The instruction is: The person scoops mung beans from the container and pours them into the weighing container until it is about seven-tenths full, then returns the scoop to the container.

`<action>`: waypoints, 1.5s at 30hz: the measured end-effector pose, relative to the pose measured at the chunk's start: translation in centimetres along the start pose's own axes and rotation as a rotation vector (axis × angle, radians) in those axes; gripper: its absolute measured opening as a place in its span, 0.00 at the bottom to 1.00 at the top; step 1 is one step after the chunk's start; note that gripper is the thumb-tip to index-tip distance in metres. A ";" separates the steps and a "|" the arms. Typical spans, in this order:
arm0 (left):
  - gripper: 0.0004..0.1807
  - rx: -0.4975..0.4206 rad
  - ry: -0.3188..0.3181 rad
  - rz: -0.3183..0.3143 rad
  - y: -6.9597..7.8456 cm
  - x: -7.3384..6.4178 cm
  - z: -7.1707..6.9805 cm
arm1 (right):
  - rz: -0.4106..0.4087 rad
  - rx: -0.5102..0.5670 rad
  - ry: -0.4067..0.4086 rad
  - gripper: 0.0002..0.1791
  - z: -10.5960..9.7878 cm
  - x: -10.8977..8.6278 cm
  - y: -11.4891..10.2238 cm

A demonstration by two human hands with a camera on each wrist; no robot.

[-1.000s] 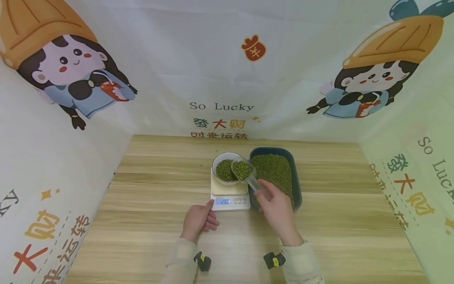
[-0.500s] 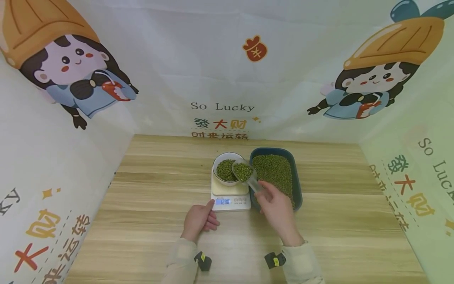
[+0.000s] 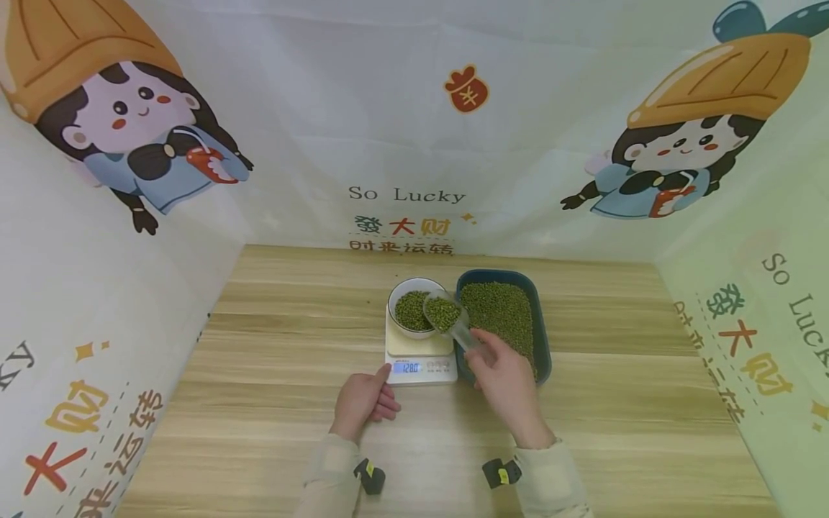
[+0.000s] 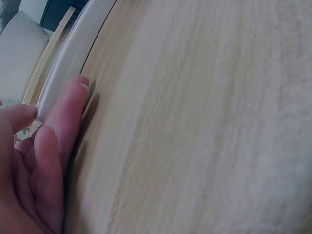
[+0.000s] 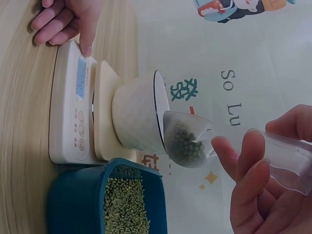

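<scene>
While the left hand [image 3: 364, 400], fingers loose, touches the scale [image 3: 421, 347], reading 128.0 at lower centre, the right hand [image 3: 508, 378] curls fingers round a scoop [image 3: 460, 330] of beans [image 3: 443, 312] over the bowl [image 3: 417, 284], already part-filled, with these apparently not yet added.

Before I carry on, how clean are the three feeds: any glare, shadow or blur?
Head: mostly even light, scale display readable, pale sheen on the table below it; left wrist: dim, dark shadow beside the left hand, wood grain soft toward the lower right; right wrist: fairly sharp, but display digits hard to read, faint highlights on the clear scoop.
</scene>
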State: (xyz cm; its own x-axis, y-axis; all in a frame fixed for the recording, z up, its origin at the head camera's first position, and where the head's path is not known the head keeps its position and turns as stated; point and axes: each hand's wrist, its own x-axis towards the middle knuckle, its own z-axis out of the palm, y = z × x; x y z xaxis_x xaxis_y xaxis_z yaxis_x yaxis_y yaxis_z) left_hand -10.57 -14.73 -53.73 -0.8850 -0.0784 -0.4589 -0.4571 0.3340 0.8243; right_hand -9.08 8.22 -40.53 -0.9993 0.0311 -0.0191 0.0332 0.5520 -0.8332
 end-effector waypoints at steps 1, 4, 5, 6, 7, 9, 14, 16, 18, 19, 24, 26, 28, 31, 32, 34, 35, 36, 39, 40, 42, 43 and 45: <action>0.34 0.001 0.000 0.001 0.0 0.0 0.0 | 0.002 -0.003 0.000 0.20 0.0 0.0 0.0; 0.33 -0.002 -0.001 0.003 -0.1 0.0 0.1 | 0.000 -0.013 0.002 0.19 0.1 0.1 0.2; 0.33 -0.002 -0.002 0.004 -0.1 0.0 0.1 | -0.003 -0.016 0.002 0.19 0.1 0.1 0.2; 0.33 0.000 -0.002 0.003 -0.1 0.0 0.1 | -0.005 -0.018 0.001 0.19 0.2 0.1 0.2; 0.33 0.001 -0.002 0.006 0.0 0.0 0.1 | -0.006 -0.019 0.001 0.19 0.2 0.1 0.2; 0.33 0.005 -0.001 0.008 0.0 0.0 0.1 | -0.006 -0.025 0.001 0.19 0.2 0.1 0.2; 0.33 0.009 0.004 0.009 0.0 0.0 0.0 | 0.001 -0.045 -0.003 0.19 0.1 0.2 -0.1; 0.33 0.010 0.007 0.010 -0.1 0.1 0.0 | 0.000 -0.049 -0.005 0.19 0.0 0.2 -0.3; 0.33 0.014 0.009 0.011 -0.1 0.1 0.0 | -0.003 -0.057 -0.008 0.19 0.0 0.2 -0.4; 0.33 0.014 0.009 0.012 -0.1 0.1 0.0 | -0.004 -0.061 -0.008 0.19 -0.1 0.1 -0.4; 0.34 0.009 0.011 0.013 -0.1 0.2 0.0 | -0.040 -0.094 -0.009 0.19 -0.1 0.2 -0.5; 0.33 0.006 0.011 0.012 -0.1 0.2 -0.1 | -0.050 -0.106 -0.011 0.19 -0.2 0.2 -0.6; 0.33 0.005 0.008 0.012 -0.2 0.2 0.0 | -0.049 -0.114 -0.014 0.19 -0.2 0.2 -0.7; 0.33 0.005 0.006 0.010 -0.3 0.2 0.0 | -0.044 -0.117 -0.021 0.20 -0.2 0.1 -0.8; 0.33 0.005 0.005 0.009 -0.3 0.2 0.0 | -0.042 -0.119 -0.023 0.20 -0.2 0.1 -0.8; 0.33 0.005 0.006 0.012 -0.3 0.1 0.1 | -0.039 -0.120 -0.024 0.19 -0.2 0.1 -0.7; 0.33 0.005 0.008 0.013 -0.3 0.1 0.1 | -0.039 -0.117 -0.025 0.19 -0.2 0.1 -0.7; 0.33 0.004 0.009 0.012 -0.4 0.1 0.1 | -0.035 -0.112 -0.026 0.19 -0.3 0.1 -0.6; 0.33 0.003 0.009 0.015 -0.4 0.1 0.1 | -0.026 -0.091 -0.029 0.19 -0.3 0.1 -0.5; 0.33 0.003 0.009 0.015 -0.4 0.1 0.1 | -0.024 -0.084 -0.029 0.19 -0.3 0.1 -0.5; 0.33 0.004 0.009 0.015 -0.4 0.1 0.0 | -0.021 -0.074 -0.024 0.19 -0.4 0.2 -0.5; 0.33 0.003 0.009 0.016 -0.4 0.1 0.0 | -0.021 -0.071 -0.020 0.19 -0.4 0.2 -0.6; 0.34 0.005 0.008 0.017 -0.3 0.1 0.0 | -0.023 -0.069 -0.014 0.19 -0.4 0.2 -0.6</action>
State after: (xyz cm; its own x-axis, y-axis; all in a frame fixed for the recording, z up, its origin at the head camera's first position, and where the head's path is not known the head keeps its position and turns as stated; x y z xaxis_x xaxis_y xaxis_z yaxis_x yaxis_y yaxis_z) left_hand -10.55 -14.84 -54.05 -0.8935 -0.0803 -0.4419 -0.4413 0.3399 0.8305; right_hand -9.28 8.27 -39.79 -0.9999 0.0066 -0.0082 0.0105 0.6088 -0.7932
